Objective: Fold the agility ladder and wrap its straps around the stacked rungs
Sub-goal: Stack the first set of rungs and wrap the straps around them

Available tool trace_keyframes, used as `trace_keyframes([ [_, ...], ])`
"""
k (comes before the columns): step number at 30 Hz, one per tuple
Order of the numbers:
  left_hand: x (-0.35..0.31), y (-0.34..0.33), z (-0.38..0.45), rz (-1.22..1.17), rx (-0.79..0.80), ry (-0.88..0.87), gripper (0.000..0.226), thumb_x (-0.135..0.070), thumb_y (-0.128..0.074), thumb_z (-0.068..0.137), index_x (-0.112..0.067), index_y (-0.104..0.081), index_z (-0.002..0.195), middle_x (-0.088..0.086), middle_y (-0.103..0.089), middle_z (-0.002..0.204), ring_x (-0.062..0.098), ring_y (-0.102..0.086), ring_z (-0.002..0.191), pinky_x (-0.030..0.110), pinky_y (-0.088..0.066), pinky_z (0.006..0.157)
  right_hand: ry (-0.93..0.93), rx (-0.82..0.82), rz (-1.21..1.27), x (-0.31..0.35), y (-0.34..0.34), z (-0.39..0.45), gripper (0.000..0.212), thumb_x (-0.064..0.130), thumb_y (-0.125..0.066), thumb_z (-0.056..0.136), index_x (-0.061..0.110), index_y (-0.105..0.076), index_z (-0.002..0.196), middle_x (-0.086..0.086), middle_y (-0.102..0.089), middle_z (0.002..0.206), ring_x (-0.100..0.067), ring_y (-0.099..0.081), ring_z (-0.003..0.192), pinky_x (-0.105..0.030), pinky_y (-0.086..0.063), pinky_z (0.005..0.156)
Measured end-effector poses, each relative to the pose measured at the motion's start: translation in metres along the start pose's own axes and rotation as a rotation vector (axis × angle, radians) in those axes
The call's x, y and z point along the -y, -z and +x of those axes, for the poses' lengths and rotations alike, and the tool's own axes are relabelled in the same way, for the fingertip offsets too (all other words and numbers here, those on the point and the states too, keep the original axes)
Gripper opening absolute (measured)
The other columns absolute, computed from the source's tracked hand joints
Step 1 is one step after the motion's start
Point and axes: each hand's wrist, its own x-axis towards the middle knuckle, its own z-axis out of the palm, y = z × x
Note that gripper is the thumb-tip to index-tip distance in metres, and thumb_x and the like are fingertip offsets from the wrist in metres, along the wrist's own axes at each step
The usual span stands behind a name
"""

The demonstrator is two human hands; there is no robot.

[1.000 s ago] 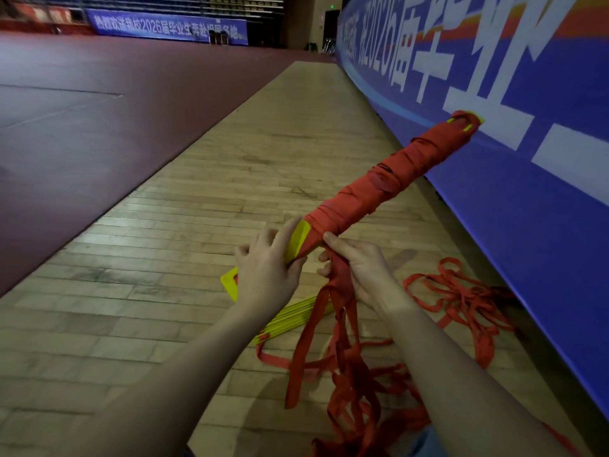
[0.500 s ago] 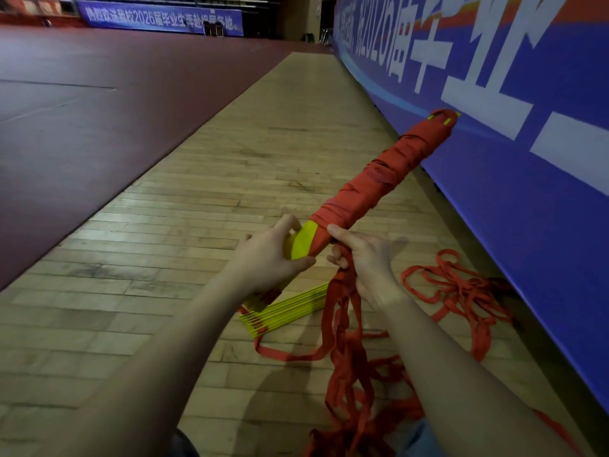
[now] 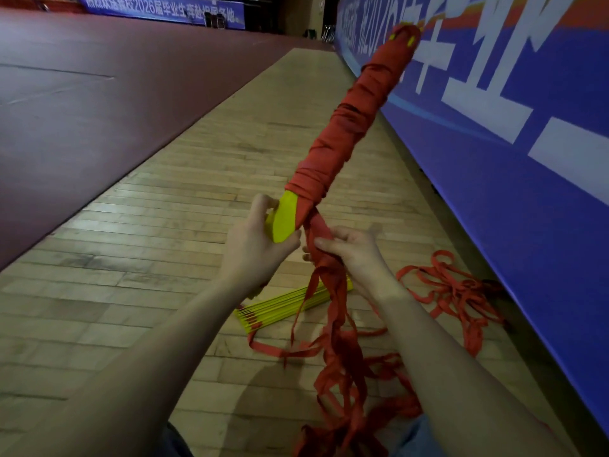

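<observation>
Fingers of the left hand [image 3: 253,245] are curling round the bare yellow end of the stacked rungs [image 3: 284,222], holding the bundle aloft and pointing toward one o'clock. The right hand [image 3: 349,252], at three o'clock of the left, is pinching a gathered bunch of red straps [image 3: 333,328] just below the last turn. Judgement: the bunch wants flattening and steady tension, each turn overlapping the previous, the left hand rotating the bundle. The wrapped section [image 3: 356,113] is showing soft, creased webbing, uneven in places. Slack straps are trailing to six o'clock. A second rung stack [image 3: 280,306], flat, rigid, yellow, is lying on the plank floor [image 3: 164,225].
</observation>
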Motion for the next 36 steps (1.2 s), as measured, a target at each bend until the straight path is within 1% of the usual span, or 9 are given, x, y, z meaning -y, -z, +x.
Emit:
trace_keyframes([
  [3, 0.002, 0.008, 0.0, 0.015, -0.03, -0.033, 0.046, -0.038, -0.073, 0.075, -0.023, -0.045, 0.109, 0.001, -0.059, 0.074, 0.023, -0.058, 0.065, 0.042, -0.049, 0.06, 0.031, -0.007, -0.132, -0.001, 0.003, 0.003, 0.013, 0.007, -0.063, 0.087, 0.006, -0.072, 0.096, -0.014, -0.072, 0.085, -0.02, -0.068, 0.072, -0.024, -0.053, 0.064],
  [7, 0.004, 0.009, -0.003, -0.004, 0.007, -0.05, 0.047, -0.037, -0.076, 0.072, -0.023, -0.049, 0.108, -0.001, -0.061, 0.075, 0.018, -0.058, 0.064, 0.042, -0.049, 0.058, 0.074, 0.001, -0.232, 0.005, 0.004, 0.002, 0.014, 0.007, -0.06, 0.089, 0.011, -0.073, 0.085, -0.009, -0.07, 0.075, -0.012, -0.065, 0.061, -0.021, -0.05, 0.059],
  [11, -0.001, 0.006, -0.005, -0.064, 0.014, -0.013, 0.046, -0.034, -0.078, 0.07, -0.023, -0.053, 0.107, -0.003, -0.059, 0.072, 0.016, -0.057, 0.063, 0.041, -0.049, 0.059, 0.04, 0.085, -0.181, 0.012, 0.01, 0.003, 0.013, 0.014, -0.059, 0.09, 0.008, -0.07, 0.091, -0.008, -0.071, 0.077, -0.02, -0.067, 0.071, -0.027, -0.052, 0.069],
  [16, -0.002, 0.006, -0.004, -0.078, 0.033, 0.003, 0.05, -0.042, -0.077, 0.066, -0.028, -0.052, 0.107, -0.001, -0.061, 0.077, 0.019, -0.06, 0.068, 0.043, -0.051, 0.062, 0.0, 0.14, -0.086, 0.017, 0.008, 0.005, 0.011, 0.011, -0.054, 0.091, 0.005, -0.061, 0.086, -0.011, -0.071, 0.078, -0.021, -0.069, 0.073, -0.024, -0.053, 0.063],
  [20, 0.0, 0.009, -0.004, -0.052, 0.051, 0.016, 0.049, -0.039, -0.079, 0.066, -0.03, -0.053, 0.107, -0.004, -0.063, 0.079, 0.02, -0.062, 0.07, 0.044, -0.052, 0.064, -0.117, 0.231, 0.044, 0.019, 0.008, 0.002, 0.011, 0.012, -0.044, 0.096, 0.004, -0.052, 0.095, -0.015, -0.072, 0.082, -0.023, -0.071, 0.068, -0.026, -0.055, 0.055],
  [23, 0.003, 0.01, -0.004, -0.055, 0.051, 0.034, 0.047, -0.032, -0.081, 0.068, -0.03, -0.055, 0.107, -0.004, -0.062, 0.079, 0.017, -0.061, 0.07, 0.043, -0.052, 0.064, -0.198, 0.277, 0.019, 0.021, 0.012, 0.0, 0.026, 0.026, -0.044, 0.094, 0.003, -0.055, 0.101, -0.015, -0.072, 0.079, -0.021, -0.07, 0.065, -0.027, -0.055, 0.056],
  [28, 0.006, 0.01, -0.003, -0.041, 0.032, 0.04, 0.049, -0.034, -0.079, 0.069, -0.031, -0.053, 0.11, -0.003, -0.062, 0.08, 0.017, -0.06, 0.07, 0.042, -0.052, 0.064, -0.34, 0.349, 0.023, 0.023, 0.007, -0.003, 0.051, 0.045, -0.034, 0.096, 0.001, -0.059, 0.088, -0.012, -0.065, 0.06, -0.021, -0.062, 0.051, -0.031, -0.051, 0.061],
  [33, 0.012, 0.013, -0.001, -0.018, 0.016, 0.017, 0.049, -0.033, -0.08, 0.068, -0.033, -0.052, 0.108, -0.005, -0.064, 0.083, 0.018, -0.061, 0.067, 0.043, -0.053, 0.061, -0.272, 0.444, 0.105, 0.023, 0.004, -0.007, 0.011, 0.012, -0.056, 0.086, 0.002, -0.057, 0.089, -0.013, -0.071, 0.074, -0.018, -0.067, 0.059, -0.028, -0.056, 0.059],
  [36, 0.015, 0.014, -0.001, 0.056, 0.002, 0.003, 0.052, -0.033, -0.08, 0.067, -0.032, -0.053, 0.111, -0.005, -0.064, 0.088, 0.02, -0.063, 0.073, 0.043, -0.053, 0.065, -0.179, 0.295, 0.07, 0.022, 0.004, 0.001, 0.01, 0.004, -0.051, 0.089, 0.003, -0.06, 0.091, -0.004, -0.066, 0.067, -0.009, -0.056, 0.047, -0.02, -0.046, 0.049],
])
